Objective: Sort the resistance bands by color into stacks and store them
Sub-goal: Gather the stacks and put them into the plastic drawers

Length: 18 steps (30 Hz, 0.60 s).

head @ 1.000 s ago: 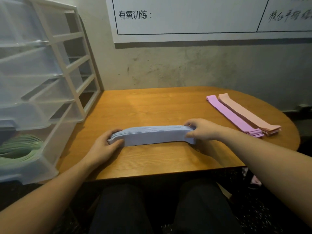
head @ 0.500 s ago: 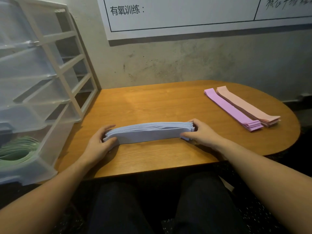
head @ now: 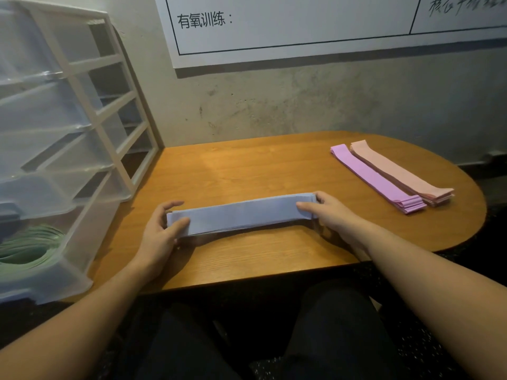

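A long stack of pale blue resistance bands [head: 241,213] is held just above the wooden table [head: 247,174]. My left hand [head: 162,231] grips its left end, thumb on top and fingers behind. My right hand [head: 329,215] grips the right end the same way. A purple band stack [head: 375,178] and a pink band stack [head: 400,171] lie side by side at the table's right. Green bands [head: 30,246] sit coiled in the open bottom drawer [head: 52,275] of the clear plastic drawer unit [head: 90,113] on the left.
The drawer unit's upper drawers stick out at the left. A concrete wall with a whiteboard [head: 329,23] stands behind the table. My dark-clothed legs [head: 247,338] are under the near table edge, and the table's rounded right end is near a dark gap.
The blue stack has turned from standing on its edge to lying flat-side up and has lifted slightly. Both hands kept hold of its ends.
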Tool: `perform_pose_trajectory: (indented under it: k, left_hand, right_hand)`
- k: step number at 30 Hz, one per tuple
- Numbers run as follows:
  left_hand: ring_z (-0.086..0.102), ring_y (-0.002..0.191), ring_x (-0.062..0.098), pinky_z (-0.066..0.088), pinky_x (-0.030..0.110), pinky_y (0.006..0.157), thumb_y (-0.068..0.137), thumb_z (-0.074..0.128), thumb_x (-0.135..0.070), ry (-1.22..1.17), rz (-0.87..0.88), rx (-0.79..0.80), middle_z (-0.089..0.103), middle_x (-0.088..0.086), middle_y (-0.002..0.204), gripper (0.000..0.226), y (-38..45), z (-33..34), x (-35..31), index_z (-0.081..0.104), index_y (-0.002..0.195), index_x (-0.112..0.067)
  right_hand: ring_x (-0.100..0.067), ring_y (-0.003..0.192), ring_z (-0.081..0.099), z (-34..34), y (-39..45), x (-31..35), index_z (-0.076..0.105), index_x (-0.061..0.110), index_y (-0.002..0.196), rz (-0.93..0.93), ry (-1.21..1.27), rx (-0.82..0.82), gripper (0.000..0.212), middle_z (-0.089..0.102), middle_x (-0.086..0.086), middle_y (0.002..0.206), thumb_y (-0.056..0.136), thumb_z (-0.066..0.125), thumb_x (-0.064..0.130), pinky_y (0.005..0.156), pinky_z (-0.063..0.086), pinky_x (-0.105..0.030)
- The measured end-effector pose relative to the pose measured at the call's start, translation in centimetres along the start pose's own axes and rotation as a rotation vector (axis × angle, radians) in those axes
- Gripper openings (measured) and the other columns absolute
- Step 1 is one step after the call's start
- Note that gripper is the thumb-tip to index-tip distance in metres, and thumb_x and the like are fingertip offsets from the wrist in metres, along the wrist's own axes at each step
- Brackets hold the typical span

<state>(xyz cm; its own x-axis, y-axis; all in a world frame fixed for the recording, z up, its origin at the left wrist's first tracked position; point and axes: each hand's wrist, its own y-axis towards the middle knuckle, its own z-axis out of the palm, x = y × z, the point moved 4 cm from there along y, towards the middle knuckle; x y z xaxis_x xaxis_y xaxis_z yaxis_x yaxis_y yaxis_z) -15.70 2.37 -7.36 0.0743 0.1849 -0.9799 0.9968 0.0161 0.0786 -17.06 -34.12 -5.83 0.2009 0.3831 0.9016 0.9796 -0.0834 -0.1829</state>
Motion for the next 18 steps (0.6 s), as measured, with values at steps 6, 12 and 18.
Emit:
perform_pose_trajectory:
  k: [6,12,18]
  left_hand:
    - [0.066,0.099,0.029,0.062,0.041,0.069,0.094,0.068,-0.021,-0.112,-0.134,0.038,0.057,0.013,0.124,0.025,0.2,1.7,0.5,0.065,0.116,-0.033]
    - [0.066,0.102,0.025,0.061,0.033,0.071,0.099,0.062,-0.026,-0.012,-0.14,0.013,0.061,0.005,0.119,0.02,0.4,2.1,0.7,0.062,0.117,-0.033]
    - [0.066,0.102,0.026,0.062,0.039,0.076,0.098,0.06,-0.032,0.026,-0.115,-0.027,0.058,0.003,0.121,0.02,0.2,2.0,0.7,0.058,0.115,-0.041]
  right_hand:
    - [-0.023,0.089,0.059,-0.6,0.2,1.3,0.061,0.005,0.118,0.123,0.218,-0.069,0.033,0.062,-0.011,0.101,0.093,0.069,0.024,0.078,0.049,-0.034]
    - [-0.018,0.081,0.057,0.4,0.6,4.5,0.059,0.008,0.116,0.091,-0.042,-0.159,0.035,0.061,-0.008,0.1,0.09,0.068,0.03,0.065,0.045,-0.028]
    - [-0.02,0.074,0.044,4.3,0.5,10.3,0.048,0.012,0.092,-0.141,-0.235,-0.201,0.029,0.05,-0.006,0.086,0.083,0.072,0.026,0.061,0.034,-0.033]
